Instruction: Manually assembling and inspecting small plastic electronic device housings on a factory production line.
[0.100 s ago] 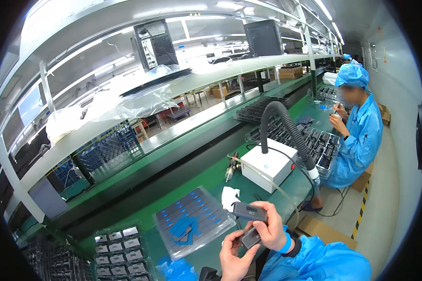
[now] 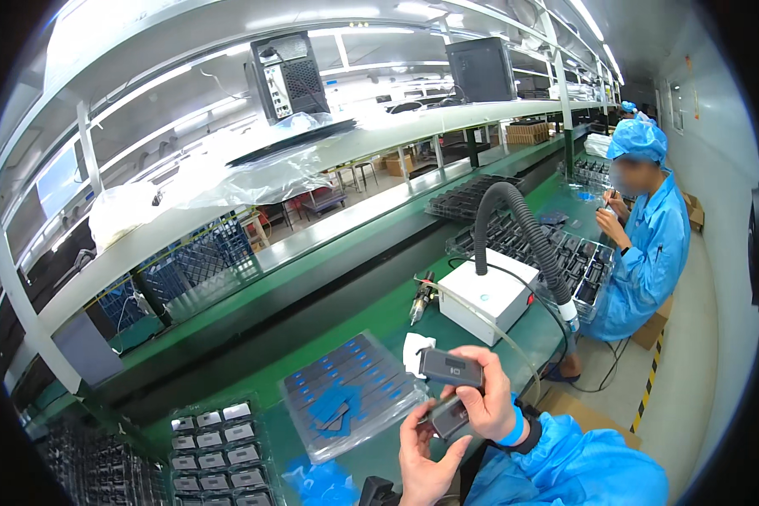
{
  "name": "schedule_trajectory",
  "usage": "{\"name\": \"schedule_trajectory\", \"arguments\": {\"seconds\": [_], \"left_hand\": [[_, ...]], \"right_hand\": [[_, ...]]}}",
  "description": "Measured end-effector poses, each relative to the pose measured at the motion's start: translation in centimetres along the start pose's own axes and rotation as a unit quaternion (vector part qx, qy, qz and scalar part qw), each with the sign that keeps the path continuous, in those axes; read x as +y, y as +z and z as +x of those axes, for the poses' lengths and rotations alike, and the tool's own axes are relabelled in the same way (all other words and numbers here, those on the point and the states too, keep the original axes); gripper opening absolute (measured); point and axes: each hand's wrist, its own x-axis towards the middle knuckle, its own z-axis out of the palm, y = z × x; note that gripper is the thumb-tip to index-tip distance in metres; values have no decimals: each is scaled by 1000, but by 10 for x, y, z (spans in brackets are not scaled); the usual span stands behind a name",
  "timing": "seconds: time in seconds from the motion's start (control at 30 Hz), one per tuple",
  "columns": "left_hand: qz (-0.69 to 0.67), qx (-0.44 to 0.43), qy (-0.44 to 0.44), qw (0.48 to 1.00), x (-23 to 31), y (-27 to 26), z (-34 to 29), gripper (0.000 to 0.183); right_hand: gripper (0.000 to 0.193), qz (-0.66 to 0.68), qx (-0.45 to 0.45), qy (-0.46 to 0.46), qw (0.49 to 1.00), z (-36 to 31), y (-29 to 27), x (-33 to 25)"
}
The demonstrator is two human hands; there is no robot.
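Observation:
My right hand (image 2: 491, 401) is closed around two small dark grey rectangular devices. The upper device (image 2: 449, 368) has a small dark window on its face and sticks out to the left past my fingers. Below it, the lower device (image 2: 449, 419) lies under my right thumb. My left hand (image 2: 426, 462) curls round the lower device's left end, index finger at its edge and thumb just below; the contact of the other fingers is hidden. Left of my hands lies a clear bag or tray of dark strips (image 2: 339, 384) with blue tabs, topped by loose blue film pieces (image 2: 336, 406).
A white box (image 2: 489, 297) with a ribbed black hose (image 2: 514, 202) stands beyond my hands. A screwdriver-like tool (image 2: 422, 299) and white crumpled piece (image 2: 415, 352) lie nearby. Trays of devices (image 2: 215, 455) are at lower left. A co-worker in blue (image 2: 649, 228) sits at right.
The view has shifted slightly. The lower device has moved up a little closer to the upper one, and my left thumb sits farther from its face.

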Motion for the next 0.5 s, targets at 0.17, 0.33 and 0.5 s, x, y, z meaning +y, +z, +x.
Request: {"name": "schedule_trajectory", "arguments": {"seconds": [0.17, 0.33, 0.5], "left_hand": [[44, 72, -6, 996, -7, -33, -9, 66], [97, 175, -101, 975, -23, -74, -54, 39], [322, 249, -171, 897, -40, -108, -107, 17]], "right_hand": [[33, -62, 41, -117, 990, 84, 11, -29], [31, -125, 152, -326, 925, 253, 16, -50], [31, -336, 234, -458, 789, 410, -14, -34]]}}
